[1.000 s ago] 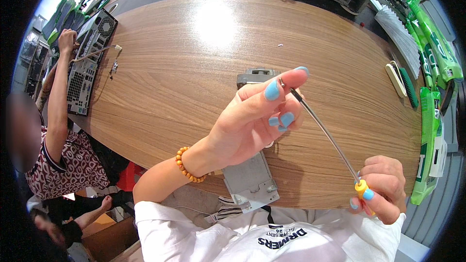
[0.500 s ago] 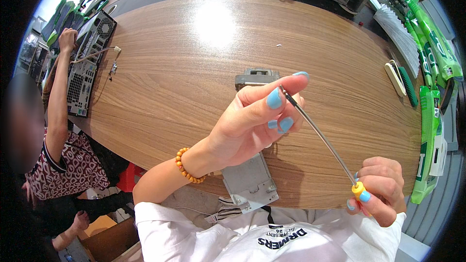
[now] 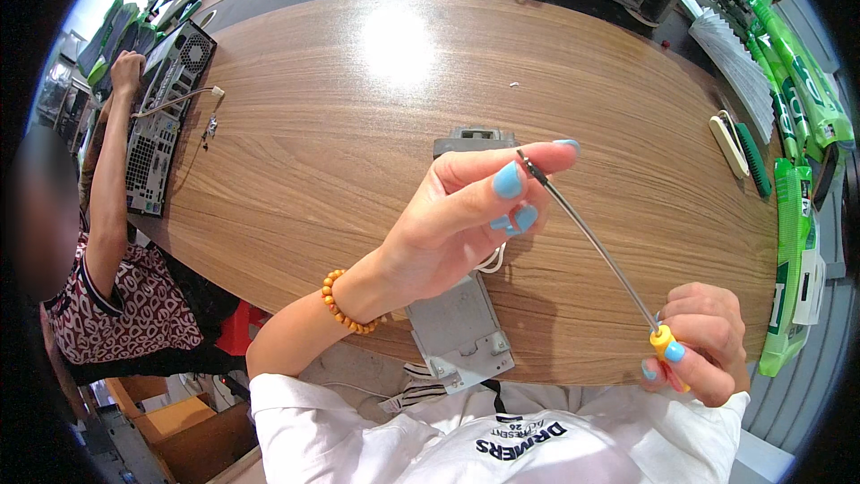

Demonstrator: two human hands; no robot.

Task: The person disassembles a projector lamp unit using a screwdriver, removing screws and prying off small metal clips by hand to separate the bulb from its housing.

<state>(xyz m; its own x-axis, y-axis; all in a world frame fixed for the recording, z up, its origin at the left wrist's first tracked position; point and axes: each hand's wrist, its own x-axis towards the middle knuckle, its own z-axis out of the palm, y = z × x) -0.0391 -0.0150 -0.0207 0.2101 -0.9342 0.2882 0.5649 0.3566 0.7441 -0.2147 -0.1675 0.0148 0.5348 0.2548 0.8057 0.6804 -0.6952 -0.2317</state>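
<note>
Left hand point(image 3: 448, 233): screwdriver point(image 3: 596, 246) tip pinched between thumb and forefinger, lowered slightly since a second ago | Right hand point(image 3: 703, 341): closed round yellow handle | Below left hand: grey metal bracket point(image 3: 461, 332), possibly a drive caddy, on wooden table point(image 3: 296, 170).

Person, own body: white short-sleeved shirt point(image 3: 466, 439) with dark lettering on the chest; bracelet point(image 3: 345, 305) of round orange-amber beads at the left wrist; fingers point(image 3: 508, 181) of both hands with long nails painted light blue.
</note>
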